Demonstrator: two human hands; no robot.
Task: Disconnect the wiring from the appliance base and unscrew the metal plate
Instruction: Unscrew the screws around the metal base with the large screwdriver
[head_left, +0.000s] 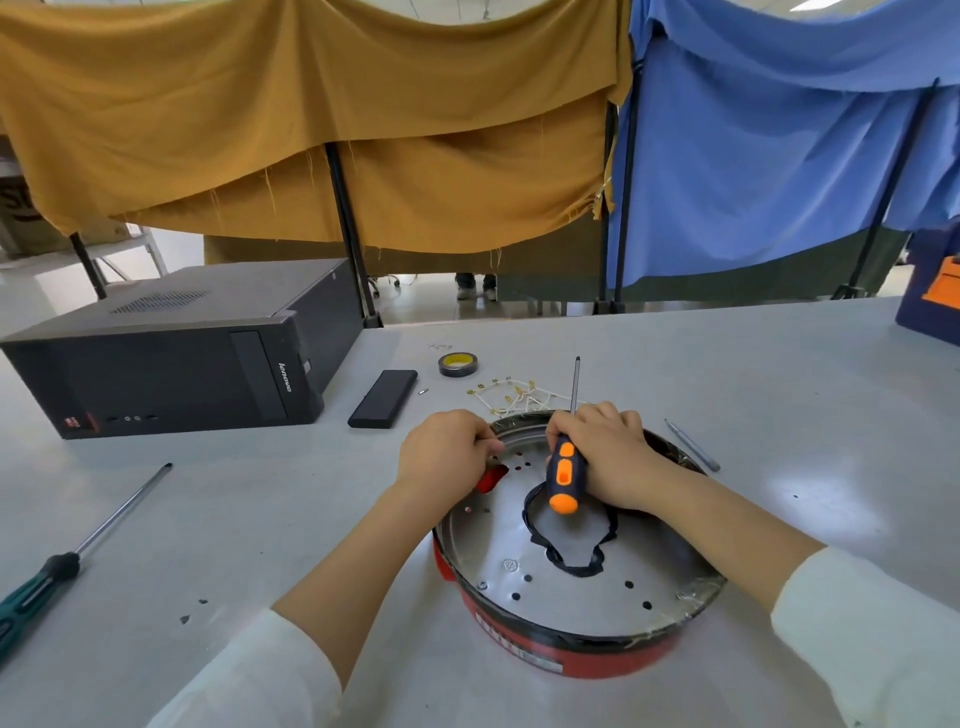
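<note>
- Pale grey bench (727, 374) carries everything; ochre cloth (311, 130) and blue cloth (779, 156) hang on dark stands behind it.
- Black desktop computer case (171, 358) lies on its side at far left of the bench.
- Round red appliance base (571, 654) sits upturned at near centre, directly under both forearms. A perforated circular silver metal plate (493, 540) fills its top, with an irregular black-edged cut-out (571, 556) in the middle.
- Right hand (608, 457) is over the far part of the plate, fingers wrapped round the orange-and-dark-blue-handled screwdriver (563, 478); the handle end points toward the viewer, the shaft rises past the knuckles toward the far side.
- Left hand (447, 452) is at the plate's far-left rim, fingers curled, fingertips pinched together near the small holes; whether they grip anything cannot be told.
- Long green-and-black-handled screwdriver (67, 561) lies at left on the bench, well apart from the base.
- Flat black rectangular bar (383, 399) lies between the computer case and the base.
- Bundle of pale wires with yellowish terminals (514, 397) lies on the bench just beyond the base's far rim, apart from it as far as can be seen.
- Thin grey metal rod (693, 446) lies just right of the base.
- Small roll of dark tape with yellow core (458, 364) sits beyond the wires.
</note>
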